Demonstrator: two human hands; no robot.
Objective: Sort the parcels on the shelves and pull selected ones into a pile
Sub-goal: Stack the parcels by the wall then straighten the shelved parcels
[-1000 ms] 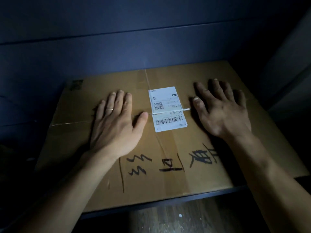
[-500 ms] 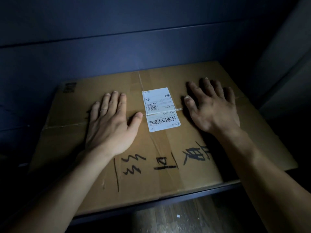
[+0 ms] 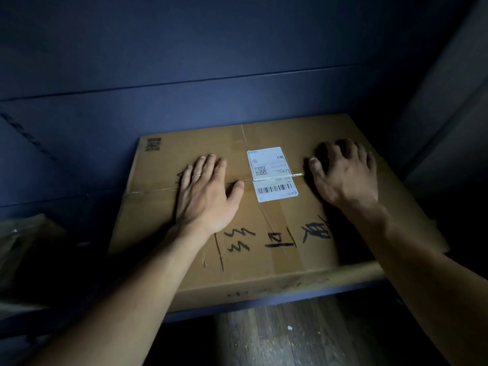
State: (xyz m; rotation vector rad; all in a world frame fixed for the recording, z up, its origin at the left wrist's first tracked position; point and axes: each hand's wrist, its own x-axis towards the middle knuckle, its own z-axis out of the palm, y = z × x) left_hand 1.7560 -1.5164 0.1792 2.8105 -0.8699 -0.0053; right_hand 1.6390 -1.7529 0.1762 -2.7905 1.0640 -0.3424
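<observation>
A large flat cardboard parcel [image 3: 264,143] lies on a dark blue shelf, its near edge overhanging the shelf front. A white shipping label [image 3: 272,174] with barcode sits at its middle, and black handwriting runs along its near part. My left hand [image 3: 204,194] lies flat on the top, left of the label, fingers straight. My right hand [image 3: 346,178] presses on the top right of the label, its fingers slightly arched and spread. Neither hand grips an edge.
Blue shelf back wall [image 3: 184,107] rises behind the parcel, and a grey side panel [image 3: 454,114] stands at the right. A dim brown package [image 3: 18,249] sits low at the left. Wooden floor [image 3: 290,336] shows below the shelf front edge [image 3: 264,303].
The parcel now sits further toward the right of the view and its front face shows over the shelf edge. My right fingers have arched slightly. Both hands stay on its top.
</observation>
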